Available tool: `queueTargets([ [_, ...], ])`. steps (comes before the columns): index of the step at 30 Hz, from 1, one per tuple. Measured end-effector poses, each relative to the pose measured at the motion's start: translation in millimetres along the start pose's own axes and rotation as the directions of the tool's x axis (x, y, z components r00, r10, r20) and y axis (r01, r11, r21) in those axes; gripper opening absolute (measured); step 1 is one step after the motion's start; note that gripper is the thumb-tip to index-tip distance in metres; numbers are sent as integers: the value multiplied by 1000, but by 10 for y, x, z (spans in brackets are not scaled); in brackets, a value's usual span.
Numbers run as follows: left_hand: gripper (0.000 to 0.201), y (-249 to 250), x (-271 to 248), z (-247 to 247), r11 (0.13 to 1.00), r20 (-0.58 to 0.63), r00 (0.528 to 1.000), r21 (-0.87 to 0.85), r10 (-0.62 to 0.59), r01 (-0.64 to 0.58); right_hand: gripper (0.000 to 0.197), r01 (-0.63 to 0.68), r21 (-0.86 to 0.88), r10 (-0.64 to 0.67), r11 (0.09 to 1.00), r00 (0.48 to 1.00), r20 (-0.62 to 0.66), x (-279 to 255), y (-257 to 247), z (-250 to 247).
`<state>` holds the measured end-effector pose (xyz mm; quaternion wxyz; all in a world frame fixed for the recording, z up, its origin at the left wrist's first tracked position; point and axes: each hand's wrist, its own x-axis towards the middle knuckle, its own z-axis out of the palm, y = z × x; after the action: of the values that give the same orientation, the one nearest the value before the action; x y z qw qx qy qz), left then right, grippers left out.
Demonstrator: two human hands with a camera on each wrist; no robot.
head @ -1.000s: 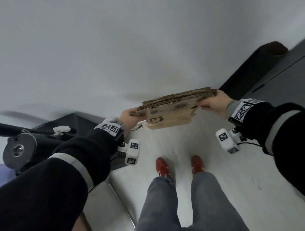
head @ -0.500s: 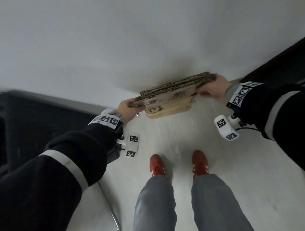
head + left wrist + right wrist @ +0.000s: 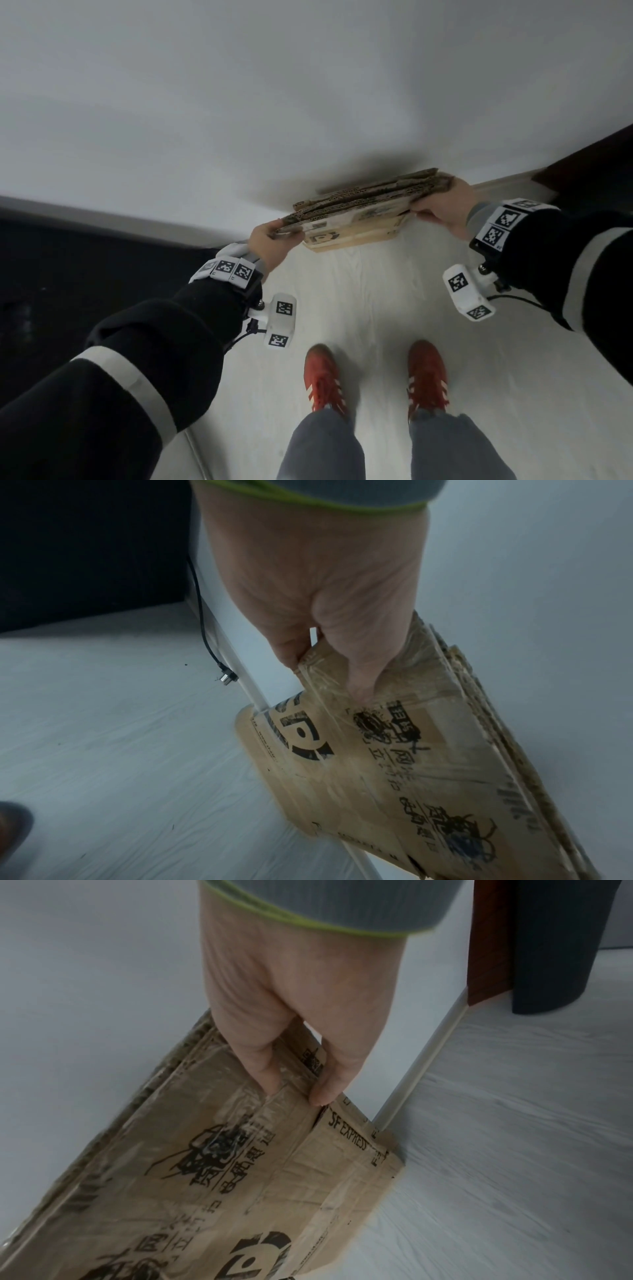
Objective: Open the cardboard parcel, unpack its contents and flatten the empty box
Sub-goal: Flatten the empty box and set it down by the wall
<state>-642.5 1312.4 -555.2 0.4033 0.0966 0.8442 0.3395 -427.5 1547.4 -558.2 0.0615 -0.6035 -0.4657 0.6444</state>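
Note:
The flattened cardboard box [image 3: 356,212] is a brown, taped slab with black print, held on edge close to the white wall, its lower edge at the floor by the skirting. My left hand [image 3: 270,240] pinches its left end and my right hand [image 3: 442,209] pinches its right end. In the left wrist view the left hand [image 3: 329,631] clamps the top corner of the box [image 3: 394,764], thumb on the printed face. In the right wrist view the right hand [image 3: 298,1047] holds the box [image 3: 212,1172] with its fingers pressed on the taped face.
A white wall [image 3: 274,102] rises right behind the box, with a white skirting [image 3: 421,1066] along the pale floor [image 3: 376,301]. A dark shape [image 3: 68,291] fills the left. A dark wooden edge [image 3: 589,161] stands at the right. A loose cable plug [image 3: 224,679] hangs near the skirting. My red shoes [image 3: 322,380] stand below.
Both hands have carried the flat box down and toward the wall. The view has swung right, so the black equipment at the left has left the picture.

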Motion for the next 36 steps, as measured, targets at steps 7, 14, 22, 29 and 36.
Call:
queueTargets([
  [7, 39, 90, 130, 45, 997, -135, 990, -62, -51, 43, 85, 77, 22, -76, 997, 996, -42, 121, -29, 132],
  [14, 99, 91, 133, 86, 965, -104, 960, -64, -259, 253, 96, -101, -99, 94, 990, 993, -77, 15, 33, 136],
  [22, 14, 243, -129, 239, 902, 161, 904, -116, -395, 415, 90, -58, -568, 130, 821, 988, 86, -136, 237, 8],
  [29, 24, 360, -342, 311, 877, 328, 831, -15, -449, 480, 69, -38, -752, 207, 658, 970, 132, -241, 389, -154],
  [36, 40, 398, -502, 191, 852, 159, 874, -197, -460, 485, 43, -86, -644, 275, 761, 940, 200, -360, 292, -53],
])
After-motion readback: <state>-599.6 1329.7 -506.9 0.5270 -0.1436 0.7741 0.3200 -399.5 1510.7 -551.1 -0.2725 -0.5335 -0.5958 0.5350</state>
